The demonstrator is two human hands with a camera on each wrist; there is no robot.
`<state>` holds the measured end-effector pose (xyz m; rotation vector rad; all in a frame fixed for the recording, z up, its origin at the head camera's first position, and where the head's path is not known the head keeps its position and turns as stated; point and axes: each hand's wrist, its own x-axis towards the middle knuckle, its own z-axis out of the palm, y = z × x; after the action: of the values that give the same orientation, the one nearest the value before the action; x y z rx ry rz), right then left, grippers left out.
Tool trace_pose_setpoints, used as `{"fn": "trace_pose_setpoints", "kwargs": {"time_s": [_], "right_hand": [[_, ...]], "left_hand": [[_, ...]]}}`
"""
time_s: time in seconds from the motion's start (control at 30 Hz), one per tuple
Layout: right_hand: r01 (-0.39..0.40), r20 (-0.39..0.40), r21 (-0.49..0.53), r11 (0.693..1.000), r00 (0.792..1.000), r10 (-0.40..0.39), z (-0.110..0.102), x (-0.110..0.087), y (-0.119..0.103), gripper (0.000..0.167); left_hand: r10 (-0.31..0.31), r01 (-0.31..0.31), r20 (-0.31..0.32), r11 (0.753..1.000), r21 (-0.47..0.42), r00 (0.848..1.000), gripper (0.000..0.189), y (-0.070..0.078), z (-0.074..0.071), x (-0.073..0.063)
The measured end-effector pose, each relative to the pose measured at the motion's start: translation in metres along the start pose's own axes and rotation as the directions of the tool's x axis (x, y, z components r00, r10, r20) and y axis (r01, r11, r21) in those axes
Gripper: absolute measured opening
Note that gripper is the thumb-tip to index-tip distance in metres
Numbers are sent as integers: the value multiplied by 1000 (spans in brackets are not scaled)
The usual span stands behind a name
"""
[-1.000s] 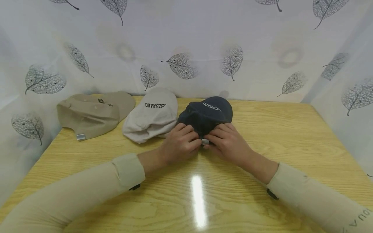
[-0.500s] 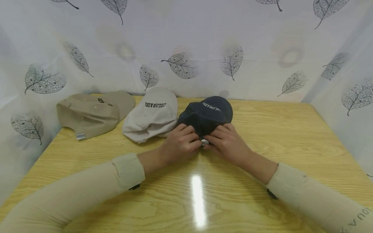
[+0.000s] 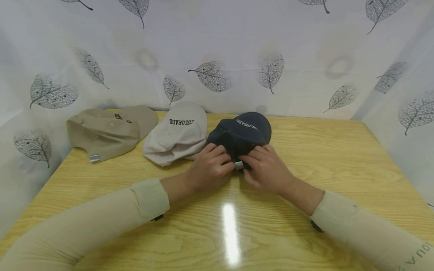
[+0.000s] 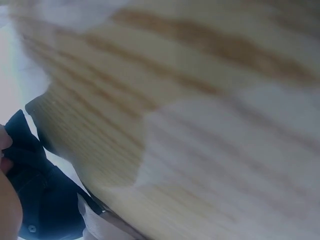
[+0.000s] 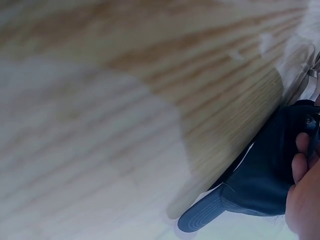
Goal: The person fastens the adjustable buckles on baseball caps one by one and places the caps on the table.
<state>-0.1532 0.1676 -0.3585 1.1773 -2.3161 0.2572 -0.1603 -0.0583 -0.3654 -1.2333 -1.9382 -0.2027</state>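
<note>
A navy baseball cap [image 3: 242,128] with white COLORADO lettering lies on the table, its brim pointing to the back. My left hand [image 3: 209,167] grips the left part of its rear edge, fingers curled over the fabric and thumb by the silver strap buckle [image 3: 239,165]. On the other side of the buckle, my right hand [image 3: 268,168] holds the cap's back with bent fingers, its thumb lower and apart from the buckle. The right wrist view shows the cap's crown [image 5: 265,175] and my fingers [image 5: 300,165] at its strap end. Both palms are hidden.
Just left of the navy cap lies an off-white COLORADO cap [image 3: 179,131], its edge close to my left hand. Farther left a khaki cap [image 3: 105,130] with a silver buckle sits near the table's [image 3: 322,158] back left corner. A leaf-print curtain [image 3: 237,37] stands behind.
My right thumb has drawn down and away from the buckle, leaving more of the buckle in sight. The left hand and the caps stay nearly in place.
</note>
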Motion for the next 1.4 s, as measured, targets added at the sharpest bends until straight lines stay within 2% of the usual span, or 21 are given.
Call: {"fn": "trace_pose_setpoints", "kwargs": {"time_s": [0.1,0.23,0.4,0.57,0.77,0.9,1.0,1.1,1.23,1.4], "right_hand": [[-19,4,8,1000,1000,19,-1,0,0,26],[-28,18,30,999,999,27,-1,-1,0,15],[-14,20,66,998,1000,13,0,0,-1,8],[0,8,114,993,1000,-1,1,1,-1,9],[-17,48,240,971,999,6,1,-1,0,7],[-23,62,311,950,998,4,3,-2,1,7],[-33,65,348,937,998,11,2,-2,1,8],[-62,86,361,930,996,33,1,-2,0,8],[-90,98,353,931,993,59,-1,-1,-3,14],[-47,14,327,944,999,45,1,0,-4,30]], "left_hand": [[-9,9,3,1000,1,1000,9,0,0,0],[-25,25,25,1000,10,999,5,2,-1,1],[-36,37,64,999,-14,997,13,3,-1,0],[-16,18,46,999,-45,999,15,3,-1,0],[-5,6,26,999,-44,1000,19,5,0,0],[-58,60,30,994,-97,998,14,7,0,0],[-120,123,26,976,-181,992,11,7,1,-1],[-160,160,18,959,-235,987,10,5,2,-2],[-179,174,2,955,-241,984,9,2,3,-2],[-200,192,-12,956,-220,980,9,1,3,-6]]}}
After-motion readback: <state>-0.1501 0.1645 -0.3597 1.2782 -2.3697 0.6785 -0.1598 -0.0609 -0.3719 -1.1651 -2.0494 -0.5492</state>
